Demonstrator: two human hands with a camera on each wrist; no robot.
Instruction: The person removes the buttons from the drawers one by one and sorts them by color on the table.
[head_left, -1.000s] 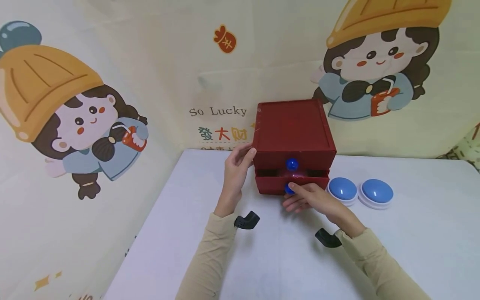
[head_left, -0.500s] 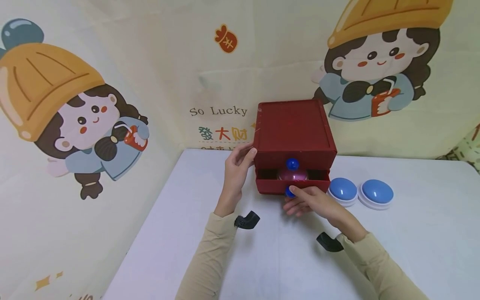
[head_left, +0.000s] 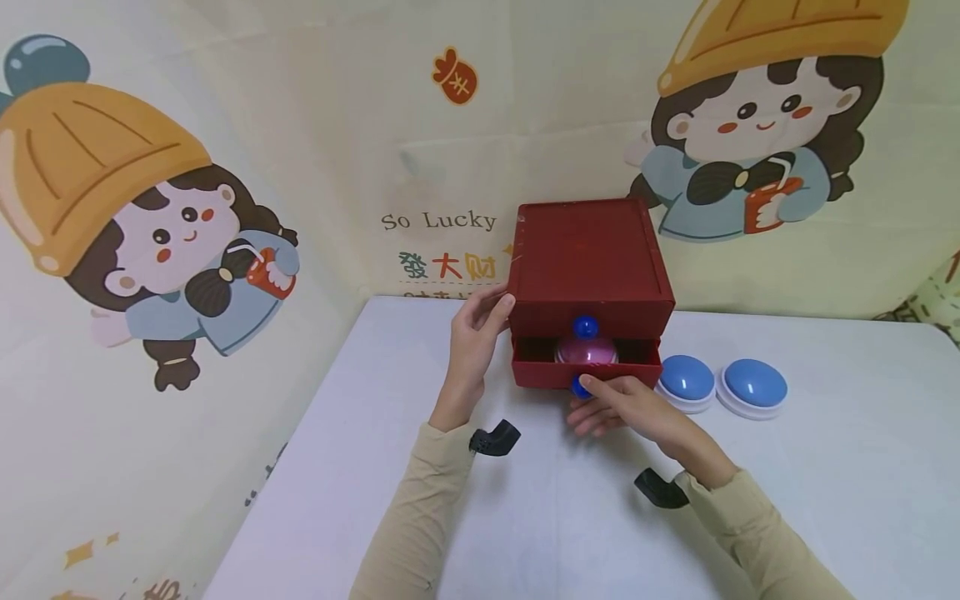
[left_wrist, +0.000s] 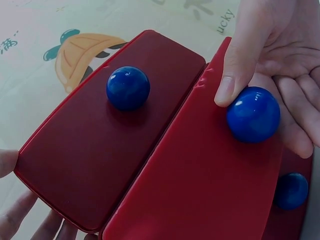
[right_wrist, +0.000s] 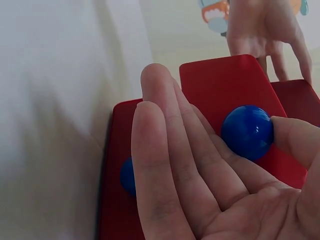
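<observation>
Red drawer cabinet [head_left: 592, 250]: stands on the desk [head_left: 540, 533], just beyond the right fingers and directly to the right of the left fingers. Its middle drawer [head_left: 540, 377] projects partway toward the right fingers. The right hand [head_left: 637, 408] pinches the middle blue knob [head_left: 581, 385] between thumb and forefinger; its other fingers extend beside the grip and hold nothing. The left hand [head_left: 474, 337] rests against the cabinet's side, thumb at the front edge, fingers not curled round it.

Possible faults, by judgement:

1. Slip-off. The knob is round and glossy and the pinch is narrow; a hard pull may free it from the fingers.
2. Cabinet shift. If left-hand pressure slackens, the cabinet may slide or tip toward the right fingers.
3. Over-extension. No drawer stop is visible; excess pull may drop the drawer front toward the lower knob [left_wrist: 291, 191], beneath the right fingers.
4. Load shift. The pink dome [head_left: 587, 352] sits inside the drawer, just beyond the right fingers; a jerk may slide it.
5. Collision. The nearer blue dome [head_left: 686, 377] stands just right of the right fingers; a sideways swing may knock it
</observation>
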